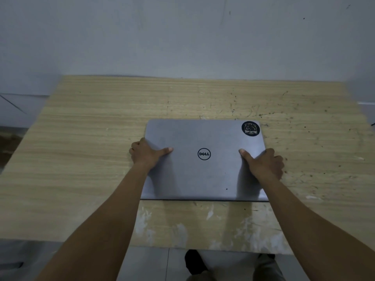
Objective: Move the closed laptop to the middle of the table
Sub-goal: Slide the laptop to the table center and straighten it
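Observation:
A closed silver laptop (204, 171) with a round black logo in the middle of its lid and a black sticker at its far right corner lies flat on the wooden table (85, 142), a little right of the table's centre. My left hand (147, 154) grips its left edge, thumb on the lid and fingers curled around the side. My right hand (263, 166) holds the right edge the same way. The fingers under the edges are hidden.
The table's far edge meets a pale wall (182, 37). Its near edge (203, 247) is worn with white patches. Below it I see tiled floor and a dark shoe (195, 262). The table's right part carries dark scuffs.

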